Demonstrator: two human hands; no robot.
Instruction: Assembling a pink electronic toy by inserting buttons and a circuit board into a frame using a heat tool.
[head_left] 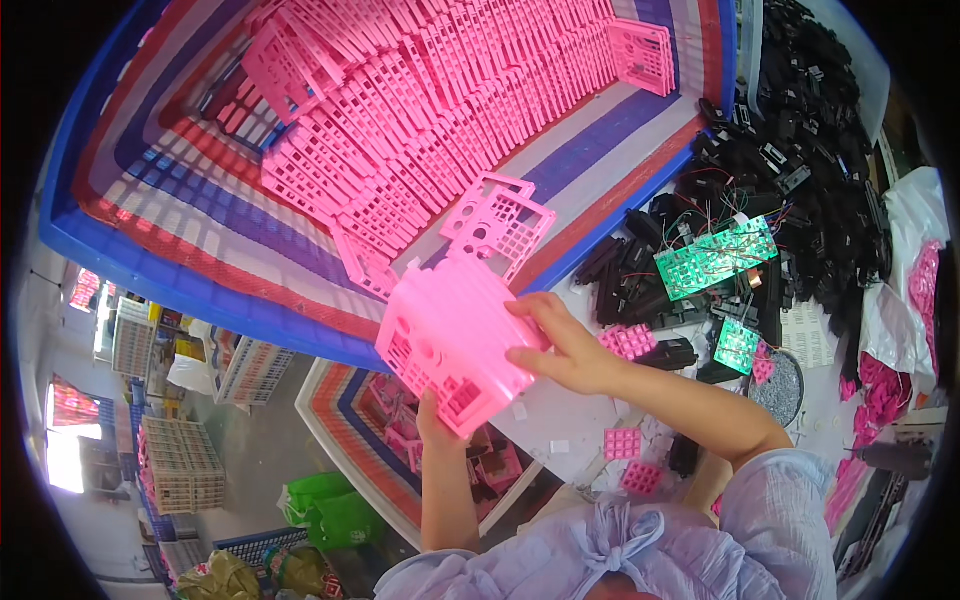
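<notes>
A glossy pink plastic housing (465, 310), box-shaped with round holes and a square grid on one face, is held tilted between my two hands. My left hand (440, 425) grips its lower edge from below; part of those fingers is hidden behind the housing. On its right side my right hand (560, 345) is closed, fingertips pressing on the smooth wall. Just beyond the housing, loose pink panels (498, 228) with the same holes lie in a large blue-rimmed crate (190, 312) lined with striped woven sheet. Rows of stacked pink panels (440, 120) fill its far part.
Right of the crate, a white table bears a heap of black plastic parts (820, 150), wired green circuit boards (715, 258) and pink keypads (622, 443). A round tray of small grey pieces (777, 390) stands there. Below the crate sits a white-rimmed bin (325, 440) with pink parts.
</notes>
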